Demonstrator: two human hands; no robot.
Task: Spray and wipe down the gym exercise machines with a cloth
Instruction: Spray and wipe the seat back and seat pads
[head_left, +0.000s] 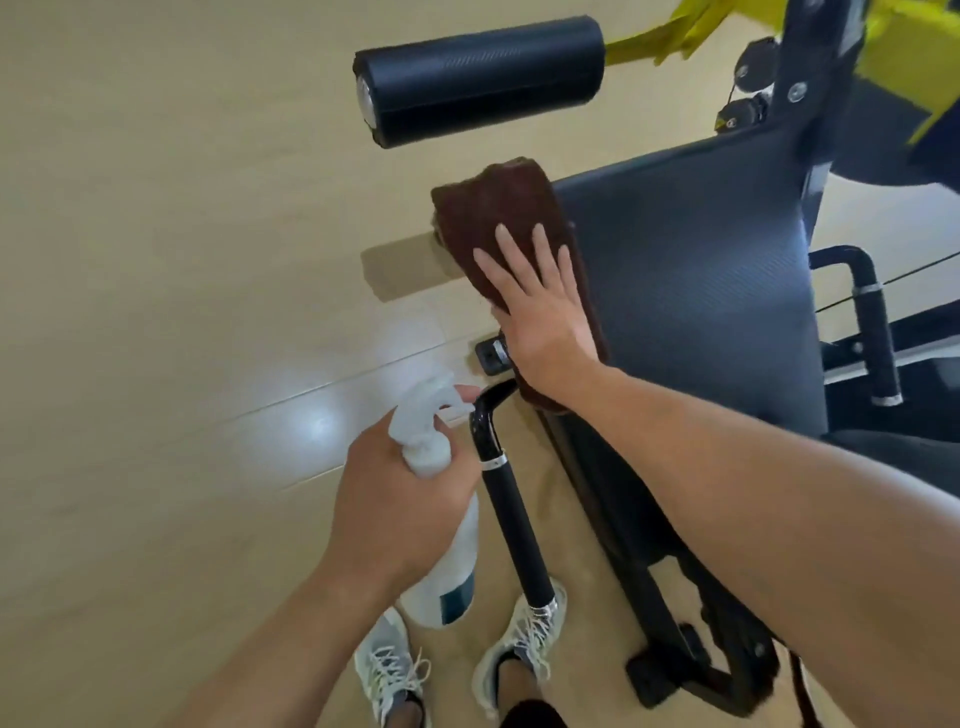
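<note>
Here, a pale wood-look floor (156, 260) fills the whole left half of the frame, with a bright glare patch near the centre. On the right stands a black exercise machine; its broad, flat seat pad (691, 291) takes up the right-centre of the frame, angled away toward the upper right. Above it, at top centre, a thick black foam roller pad (478, 78) juts out sideways with a silver end cap facing left. Yellow frame parts (904, 57) show in the upper right corner.

A dark brown cloth (498, 218) is draped over the left edge of the seat pad, just left of centre. The right hand (540, 317) lies flat on top of it, fingers straight and slightly spread, palm pressing the cloth against the pad; the forearm stretches in from the lower right.

Below centre, the left hand (400, 509) has its fingers curled round the neck of a white spray bottle (441, 530), with a fingertip showing at the trigger. The nozzle points toward the upper right, and the bottle's base carries a dark teal label.

Just beside the bottle, a black handle bar (514, 525) with silver collars runs from centre down toward the bottom. A matching handle (872, 322) sits at the right edge.

At the bottom centre, two light-coloured laced sneakers (389, 670) stand on the floor.
</note>
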